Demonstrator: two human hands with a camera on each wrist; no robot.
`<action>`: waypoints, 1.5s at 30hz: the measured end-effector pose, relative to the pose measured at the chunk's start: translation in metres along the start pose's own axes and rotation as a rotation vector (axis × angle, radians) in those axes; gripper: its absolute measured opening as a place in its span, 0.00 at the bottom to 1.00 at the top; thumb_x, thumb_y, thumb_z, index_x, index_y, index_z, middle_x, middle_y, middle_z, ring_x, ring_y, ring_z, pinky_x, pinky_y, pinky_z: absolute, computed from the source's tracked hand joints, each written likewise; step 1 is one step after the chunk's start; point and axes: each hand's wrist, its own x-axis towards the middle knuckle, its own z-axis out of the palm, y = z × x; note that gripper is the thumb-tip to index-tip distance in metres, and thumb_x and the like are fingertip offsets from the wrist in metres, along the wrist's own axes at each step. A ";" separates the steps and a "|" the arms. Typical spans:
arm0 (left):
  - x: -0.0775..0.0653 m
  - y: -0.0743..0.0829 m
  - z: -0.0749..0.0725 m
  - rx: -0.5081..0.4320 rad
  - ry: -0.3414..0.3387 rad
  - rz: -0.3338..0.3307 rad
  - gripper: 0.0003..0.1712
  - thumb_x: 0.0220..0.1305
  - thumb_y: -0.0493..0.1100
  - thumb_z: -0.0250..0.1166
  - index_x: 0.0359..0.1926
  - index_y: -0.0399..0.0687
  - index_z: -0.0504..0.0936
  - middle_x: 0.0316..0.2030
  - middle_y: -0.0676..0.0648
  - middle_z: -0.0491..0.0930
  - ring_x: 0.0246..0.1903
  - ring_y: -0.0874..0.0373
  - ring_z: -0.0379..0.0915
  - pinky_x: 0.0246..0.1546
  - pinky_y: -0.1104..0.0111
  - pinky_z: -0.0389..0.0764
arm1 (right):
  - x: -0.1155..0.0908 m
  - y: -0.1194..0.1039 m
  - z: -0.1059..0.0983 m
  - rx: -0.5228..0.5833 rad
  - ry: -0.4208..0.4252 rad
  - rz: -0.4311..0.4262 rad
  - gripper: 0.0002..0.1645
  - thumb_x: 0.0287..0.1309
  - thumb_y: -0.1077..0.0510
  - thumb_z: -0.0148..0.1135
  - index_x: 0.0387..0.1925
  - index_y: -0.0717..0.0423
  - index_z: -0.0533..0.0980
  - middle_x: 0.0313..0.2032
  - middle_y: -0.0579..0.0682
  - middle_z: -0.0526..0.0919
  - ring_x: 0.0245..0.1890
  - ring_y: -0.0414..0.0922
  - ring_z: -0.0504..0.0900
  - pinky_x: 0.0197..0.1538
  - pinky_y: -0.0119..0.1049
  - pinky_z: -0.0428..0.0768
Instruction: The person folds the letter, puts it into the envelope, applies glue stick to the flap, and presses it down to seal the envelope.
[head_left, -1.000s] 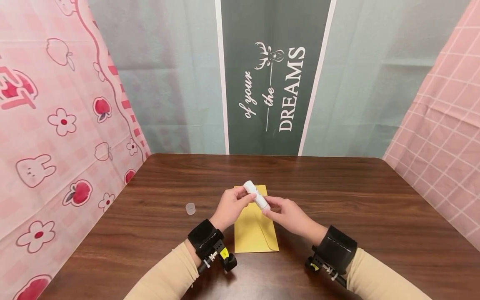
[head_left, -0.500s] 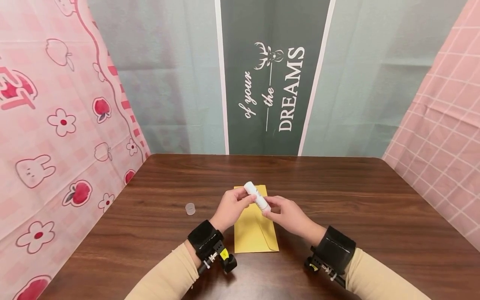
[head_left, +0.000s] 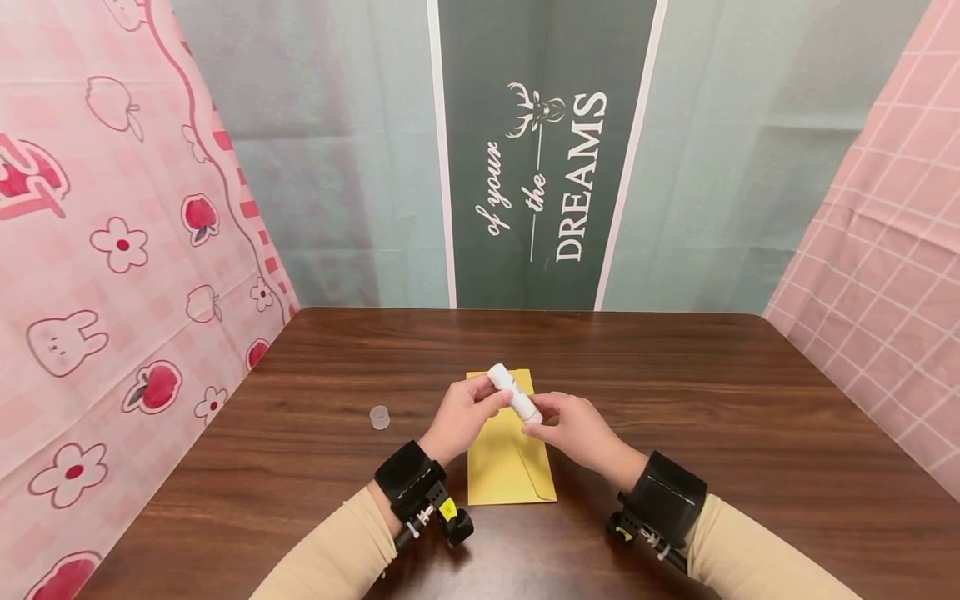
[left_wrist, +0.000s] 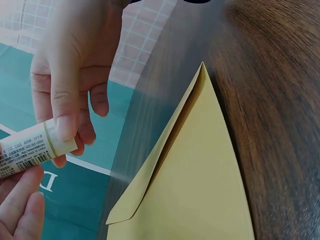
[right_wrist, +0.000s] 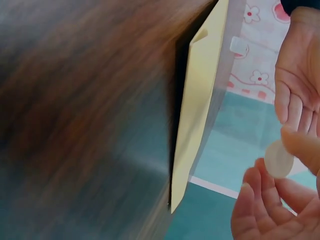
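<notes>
A white glue stick (head_left: 514, 394) is held slanted above a yellow envelope (head_left: 495, 467) in the head view. My left hand (head_left: 461, 417) grips its barrel near the upper end, thumb in front. At the lower end, my right hand (head_left: 581, 432) pinches the base between thumb and fingers. Printed text and a barcode show on the barrel (left_wrist: 30, 150) in the left wrist view. The right wrist view looks onto the round white base (right_wrist: 279, 159), with the right thumb (right_wrist: 302, 147) against it. Left of the hands lies a small translucent cap (head_left: 379, 417).
The envelope lies flat on a dark wooden table (head_left: 675, 375), its flap side up. Behind the table hangs a green-grey curtain (head_left: 337, 167) with white lettering in its middle. Pink patterned cloths (head_left: 150, 333) flank both sides.
The right hand's fingers have shifted slightly round the base of the glue stick, and the right wrist has moved a little leftward. The left hand keeps its grip.
</notes>
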 end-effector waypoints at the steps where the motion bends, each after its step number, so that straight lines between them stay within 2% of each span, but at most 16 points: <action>1: 0.001 -0.001 0.000 0.001 -0.002 0.001 0.15 0.65 0.35 0.57 0.49 0.28 0.77 0.43 0.35 0.80 0.43 0.47 0.78 0.43 0.59 0.77 | 0.000 0.000 0.000 0.013 -0.016 0.003 0.25 0.50 0.58 0.69 0.50 0.64 0.77 0.39 0.54 0.82 0.36 0.45 0.81 0.37 0.36 0.80; 3: 0.001 -0.004 -0.001 0.000 -0.003 0.010 0.15 0.65 0.35 0.57 0.49 0.28 0.77 0.43 0.35 0.80 0.42 0.47 0.78 0.43 0.60 0.77 | -0.002 0.001 -0.001 0.056 -0.053 0.004 0.27 0.54 0.58 0.66 0.54 0.65 0.74 0.44 0.57 0.81 0.40 0.49 0.82 0.39 0.38 0.80; 6: 0.006 -0.017 -0.001 -0.005 -0.002 0.017 0.15 0.65 0.36 0.58 0.49 0.29 0.77 0.43 0.36 0.81 0.42 0.48 0.78 0.43 0.60 0.78 | -0.003 0.001 -0.001 0.100 -0.083 -0.005 0.27 0.58 0.59 0.63 0.57 0.65 0.71 0.48 0.60 0.80 0.45 0.51 0.80 0.42 0.39 0.80; 8: 0.009 -0.026 0.000 -0.013 -0.005 0.022 0.15 0.65 0.37 0.58 0.49 0.30 0.78 0.43 0.37 0.81 0.42 0.50 0.78 0.42 0.60 0.78 | -0.003 0.001 -0.001 0.099 -0.066 -0.011 0.25 0.57 0.61 0.63 0.55 0.66 0.73 0.46 0.59 0.81 0.44 0.50 0.81 0.42 0.38 0.80; 12: 0.014 -0.038 0.002 -0.016 -0.025 0.027 0.16 0.65 0.40 0.59 0.50 0.34 0.78 0.43 0.41 0.81 0.42 0.54 0.78 0.42 0.63 0.78 | -0.002 -0.001 0.002 0.029 0.017 0.011 0.20 0.48 0.61 0.70 0.44 0.64 0.78 0.35 0.51 0.82 0.34 0.44 0.80 0.37 0.35 0.79; 14: 0.014 -0.040 0.003 -0.007 -0.029 0.036 0.17 0.65 0.42 0.60 0.50 0.35 0.78 0.43 0.42 0.82 0.41 0.55 0.78 0.42 0.65 0.77 | -0.001 0.000 0.003 0.012 0.030 0.015 0.19 0.47 0.60 0.71 0.42 0.63 0.79 0.33 0.48 0.80 0.32 0.42 0.78 0.36 0.35 0.79; 16: 0.014 -0.040 0.003 -0.001 -0.027 0.044 0.17 0.65 0.43 0.60 0.49 0.35 0.79 0.42 0.43 0.82 0.41 0.56 0.78 0.42 0.65 0.77 | -0.001 0.001 0.003 0.026 0.011 0.013 0.20 0.48 0.59 0.70 0.44 0.63 0.78 0.35 0.49 0.79 0.34 0.43 0.78 0.37 0.36 0.79; 20: 0.013 -0.039 0.001 -0.001 -0.017 0.047 0.16 0.65 0.43 0.60 0.49 0.36 0.79 0.42 0.43 0.82 0.41 0.57 0.77 0.42 0.65 0.77 | -0.003 0.004 0.002 0.097 -0.063 -0.009 0.24 0.56 0.58 0.64 0.53 0.65 0.74 0.45 0.57 0.80 0.43 0.50 0.80 0.42 0.39 0.79; 22: 0.011 -0.032 -0.001 -0.005 -0.015 0.038 0.16 0.65 0.41 0.60 0.49 0.35 0.79 0.43 0.42 0.82 0.41 0.55 0.77 0.42 0.64 0.77 | -0.004 0.005 0.001 0.127 -0.086 -0.019 0.25 0.59 0.58 0.62 0.56 0.66 0.72 0.49 0.60 0.79 0.47 0.52 0.79 0.44 0.40 0.79; 24: 0.009 -0.029 -0.001 -0.013 -0.018 0.038 0.15 0.65 0.39 0.59 0.49 0.33 0.79 0.43 0.40 0.81 0.42 0.53 0.77 0.42 0.63 0.77 | -0.003 0.004 0.000 0.125 -0.081 -0.021 0.25 0.58 0.59 0.62 0.56 0.67 0.72 0.48 0.59 0.80 0.47 0.51 0.80 0.44 0.40 0.79; 27: 0.009 -0.029 0.000 -0.027 -0.030 0.026 0.15 0.65 0.38 0.58 0.49 0.32 0.78 0.44 0.39 0.81 0.42 0.52 0.77 0.43 0.62 0.77 | -0.003 0.001 0.001 0.071 -0.025 0.006 0.23 0.52 0.60 0.67 0.50 0.65 0.76 0.40 0.54 0.82 0.39 0.47 0.81 0.41 0.37 0.79; 30: 0.013 -0.040 0.003 -0.023 -0.036 0.025 0.16 0.65 0.42 0.59 0.50 0.36 0.78 0.43 0.43 0.82 0.42 0.56 0.77 0.43 0.64 0.77 | -0.002 0.000 0.003 0.015 0.021 0.024 0.20 0.47 0.59 0.71 0.43 0.63 0.79 0.33 0.48 0.80 0.34 0.43 0.79 0.37 0.37 0.79; 32: 0.012 -0.038 0.003 -0.009 -0.041 0.025 0.16 0.65 0.43 0.59 0.49 0.37 0.79 0.43 0.45 0.82 0.41 0.58 0.77 0.43 0.65 0.77 | -0.003 0.001 0.003 0.016 0.017 0.017 0.20 0.47 0.58 0.71 0.43 0.62 0.79 0.34 0.47 0.79 0.34 0.43 0.78 0.38 0.38 0.79; 39: 0.012 -0.039 0.001 0.002 -0.015 0.042 0.15 0.64 0.41 0.60 0.48 0.36 0.79 0.43 0.43 0.82 0.41 0.56 0.77 0.42 0.65 0.77 | -0.006 0.005 0.000 0.098 -0.093 -0.018 0.23 0.58 0.58 0.62 0.54 0.64 0.74 0.47 0.57 0.81 0.46 0.49 0.79 0.45 0.42 0.78; 42: 0.012 -0.040 0.002 -0.024 -0.018 0.034 0.15 0.65 0.39 0.59 0.49 0.34 0.79 0.43 0.41 0.81 0.42 0.53 0.77 0.42 0.64 0.77 | -0.005 0.004 0.000 0.084 -0.067 -0.016 0.23 0.56 0.60 0.64 0.53 0.66 0.75 0.44 0.57 0.82 0.43 0.48 0.81 0.43 0.40 0.79; 45: 0.011 -0.040 0.003 -0.045 -0.033 0.031 0.15 0.65 0.38 0.58 0.49 0.33 0.78 0.44 0.39 0.81 0.43 0.51 0.77 0.42 0.62 0.77 | -0.005 0.002 0.001 0.028 -0.013 -0.002 0.22 0.51 0.60 0.68 0.48 0.65 0.77 0.37 0.52 0.82 0.36 0.44 0.80 0.39 0.36 0.79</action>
